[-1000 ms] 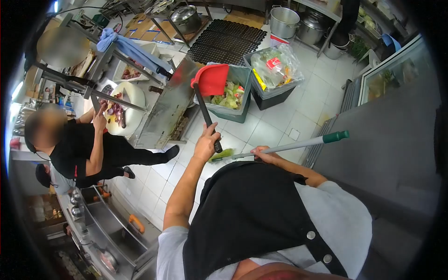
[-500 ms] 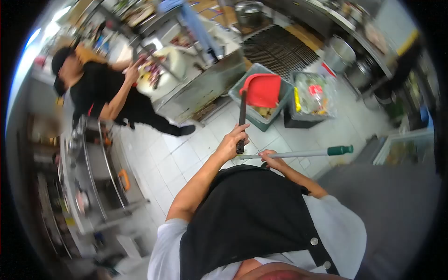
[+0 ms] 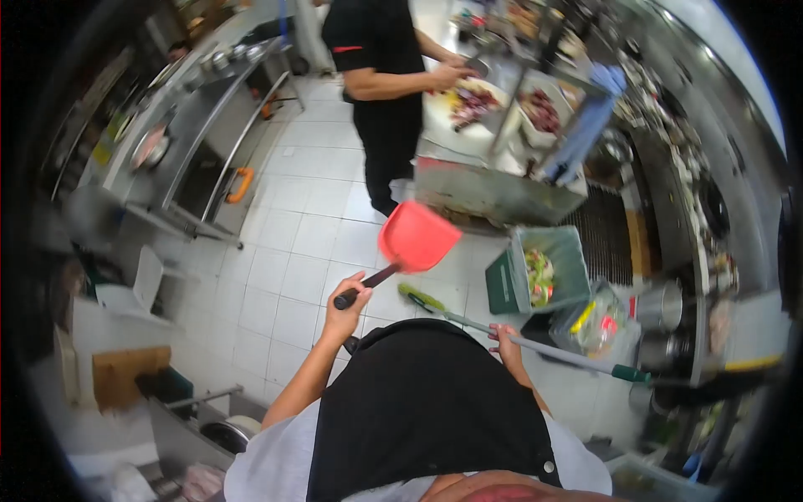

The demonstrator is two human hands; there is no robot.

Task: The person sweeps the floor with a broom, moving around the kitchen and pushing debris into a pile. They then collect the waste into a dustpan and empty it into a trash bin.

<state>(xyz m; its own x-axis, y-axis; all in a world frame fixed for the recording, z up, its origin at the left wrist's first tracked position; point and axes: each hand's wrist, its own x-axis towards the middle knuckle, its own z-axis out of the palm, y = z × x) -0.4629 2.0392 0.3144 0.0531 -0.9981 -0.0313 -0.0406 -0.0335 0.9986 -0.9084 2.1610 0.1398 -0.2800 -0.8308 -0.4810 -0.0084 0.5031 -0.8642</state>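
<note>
My left hand (image 3: 343, 311) is wrapped round the dark handle of a red dustpan (image 3: 422, 238), whose pan points away from me over the white floor tiles. The fingers of my right hand (image 3: 506, 345) close on the grey pole of a broom (image 3: 556, 351). Its green bristle head (image 3: 421, 296) is low over the tiles, a little right of the dustpan's handle, while the green grip end reaches to the right. Just beyond the broom stands a green bin (image 3: 499, 284) with a clear liner and food scraps inside.
A second bin (image 3: 595, 325), topped with clear plastic waste, stands beside the green one. Ahead, a co-worker (image 3: 381, 92) in black works at a cutting board (image 3: 493, 138) with chopped red pieces. A steel table (image 3: 205, 142) is on the left, metal pots (image 3: 661, 305) on the right.
My view has turned left. The dustpan has moved from over the green bin to above the floor tiles on its left. The broom's green head has come into view.
</note>
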